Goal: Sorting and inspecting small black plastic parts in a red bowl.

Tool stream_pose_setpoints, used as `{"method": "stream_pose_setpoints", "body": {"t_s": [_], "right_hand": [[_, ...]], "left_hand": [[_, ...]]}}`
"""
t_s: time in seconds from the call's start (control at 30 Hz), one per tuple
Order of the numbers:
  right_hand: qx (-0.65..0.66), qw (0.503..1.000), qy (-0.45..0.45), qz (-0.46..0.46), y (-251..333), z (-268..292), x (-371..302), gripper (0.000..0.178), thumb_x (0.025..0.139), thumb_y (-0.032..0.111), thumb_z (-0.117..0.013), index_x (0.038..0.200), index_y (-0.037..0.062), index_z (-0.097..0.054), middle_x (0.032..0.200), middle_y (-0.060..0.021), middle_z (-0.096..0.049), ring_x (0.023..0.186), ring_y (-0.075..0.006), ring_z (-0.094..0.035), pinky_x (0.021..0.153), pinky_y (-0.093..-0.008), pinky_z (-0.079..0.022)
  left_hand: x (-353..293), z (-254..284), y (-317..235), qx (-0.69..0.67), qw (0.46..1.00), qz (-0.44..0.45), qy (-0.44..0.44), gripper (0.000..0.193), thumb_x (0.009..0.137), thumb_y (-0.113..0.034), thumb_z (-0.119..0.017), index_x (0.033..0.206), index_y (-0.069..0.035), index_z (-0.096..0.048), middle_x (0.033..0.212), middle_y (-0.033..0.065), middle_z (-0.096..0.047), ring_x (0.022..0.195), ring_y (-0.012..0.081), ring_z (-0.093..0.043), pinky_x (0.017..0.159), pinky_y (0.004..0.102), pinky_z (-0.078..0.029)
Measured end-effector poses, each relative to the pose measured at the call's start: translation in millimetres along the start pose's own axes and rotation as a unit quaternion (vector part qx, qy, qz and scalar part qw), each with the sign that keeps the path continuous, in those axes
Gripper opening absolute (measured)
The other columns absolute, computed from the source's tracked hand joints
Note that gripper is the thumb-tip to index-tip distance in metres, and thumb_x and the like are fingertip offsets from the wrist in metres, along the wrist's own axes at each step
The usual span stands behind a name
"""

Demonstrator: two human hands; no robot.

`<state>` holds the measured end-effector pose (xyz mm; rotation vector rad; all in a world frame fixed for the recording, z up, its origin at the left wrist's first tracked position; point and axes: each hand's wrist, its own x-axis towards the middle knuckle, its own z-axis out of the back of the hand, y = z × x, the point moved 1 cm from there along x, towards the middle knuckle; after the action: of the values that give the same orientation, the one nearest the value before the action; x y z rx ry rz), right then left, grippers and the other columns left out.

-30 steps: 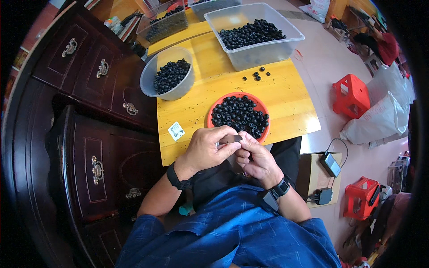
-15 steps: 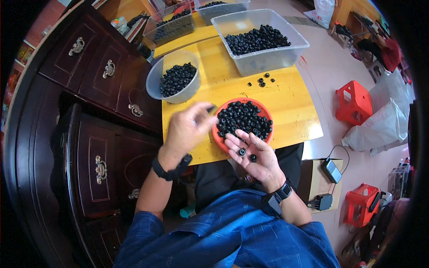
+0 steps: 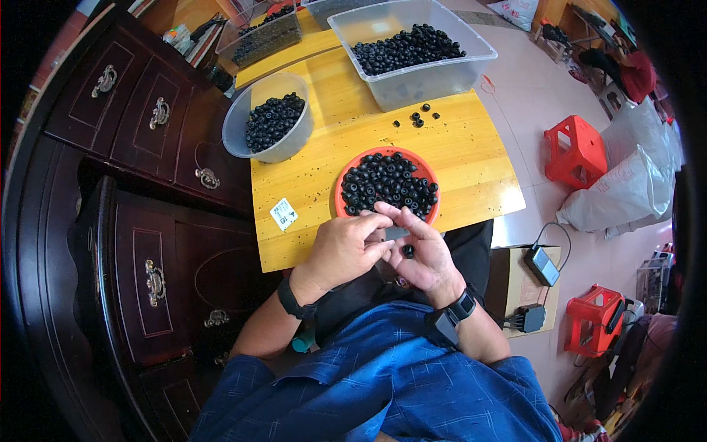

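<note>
My right hand (image 3: 421, 259) is turned palm up in front of the red bowl (image 3: 340, 200), its fingers loosely extended. On its palm rests one small black ring-shaped part (image 3: 408, 251) with a hole through it. Fingers bent and brought together, my left hand (image 3: 346, 250) meets the fingers of the right one. Whatever sits between its fingertips is hidden. Behind both hands, the bowl holds many similar black ring-shaped parts (image 3: 389, 180).
A round clear tub (image 3: 298, 136) and a large clear bin (image 3: 412, 90) with more black parts stand on the yellow table (image 3: 471, 158). Several loose parts (image 3: 417, 118) and a white label (image 3: 283, 214) lie there. Dark drawers (image 3: 151, 276) flank the left; a red stool (image 3: 576, 153) stands right.
My left hand has come from over the table to the right hand's fingers, uncovering the white label. Two parts showed on my right palm before; one shows now.
</note>
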<state>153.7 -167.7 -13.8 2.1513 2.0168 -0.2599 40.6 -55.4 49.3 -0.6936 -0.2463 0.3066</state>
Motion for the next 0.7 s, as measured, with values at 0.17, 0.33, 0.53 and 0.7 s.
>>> {"method": "stream_pose_setpoints", "body": {"t_s": [0.17,0.33,0.53,0.7], "right_hand": [[-0.173,0.984,-0.028,0.040,-1,8,-3,0.020,0.100,0.020,-0.059,0.115,0.0075,-0.059,0.094,-0.0012,-0.064,0.076,-0.0055,-0.063,0.058,-0.0175,-0.052],[-0.173,0.984,0.039,-0.016,1,12,-4,0.020,0.099,0.021,-0.061,0.114,0.0079,-0.059,0.086,0.0007,-0.062,0.064,-0.0026,-0.058,0.048,-0.0131,-0.045],[-0.109,0.993,0.048,-0.012,-4,6,-4,0.021,0.098,0.024,-0.064,0.112,0.0081,-0.060,0.091,0.0012,-0.061,0.065,-0.0024,-0.051,0.052,-0.0143,-0.043],[-0.047,0.999,0.015,-0.005,-3,3,-9,0.020,0.097,0.023,-0.065,0.110,0.0092,-0.060,0.093,0.0002,-0.061,0.066,-0.0035,-0.050,0.053,-0.0155,-0.043]], "left_hand": [[2,12,-4,-0.106,0.994,0.023,0.014,0.022,0.082,-0.007,-0.076,0.103,-0.004,-0.069,0.071,0.0065,-0.069,0.061,0.0118,-0.064,0.058,0.0278,-0.049],[2,20,-5,-0.185,0.980,0.055,0.041,0.019,0.085,-0.008,-0.075,0.103,-0.003,-0.071,0.066,-0.0030,-0.058,0.061,0.0029,-0.050,0.057,0.0224,-0.042],[2,15,-4,-0.254,0.966,0.047,0.018,0.019,0.088,-0.009,-0.072,0.105,-0.001,-0.071,0.067,-0.0057,-0.050,0.063,0.0024,-0.044,0.057,0.0215,-0.039],[-1,14,3,-0.269,0.962,0.046,-0.021,0.022,0.089,-0.013,-0.073,0.107,-0.001,-0.070,0.069,-0.0040,-0.055,0.064,0.0029,-0.047,0.058,0.0217,-0.040]]}}
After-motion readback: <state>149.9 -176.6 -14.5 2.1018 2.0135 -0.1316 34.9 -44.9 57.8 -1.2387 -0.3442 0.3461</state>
